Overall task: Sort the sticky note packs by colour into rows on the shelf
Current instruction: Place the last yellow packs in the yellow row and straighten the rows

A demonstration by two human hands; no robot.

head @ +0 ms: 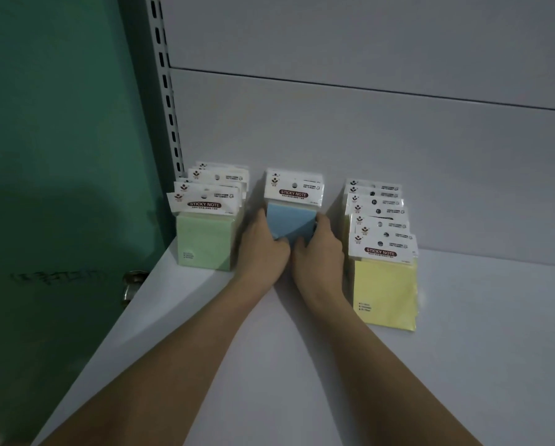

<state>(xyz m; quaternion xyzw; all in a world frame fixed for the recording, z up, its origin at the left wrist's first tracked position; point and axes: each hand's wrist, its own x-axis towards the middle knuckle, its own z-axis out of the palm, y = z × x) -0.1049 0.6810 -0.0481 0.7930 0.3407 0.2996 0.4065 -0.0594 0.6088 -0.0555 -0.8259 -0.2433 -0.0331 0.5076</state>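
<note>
Head view of a white shelf (302,365) with three rows of sticky note packs standing upright near the back panel (366,140). Green packs (203,241) form the left row beside the slotted upright (166,88); yellow packs (385,284) form the right row, which reaches furthest forward. Between them, well apart from both, stand the blue packs (290,225). The left hand (261,249) and right hand (319,251) grasp the blue packs from either side, fingers curled around the lower front corners, thumbs nearly touching. A green door (60,188) with a knob (133,283) lies left of the shelf.
</note>
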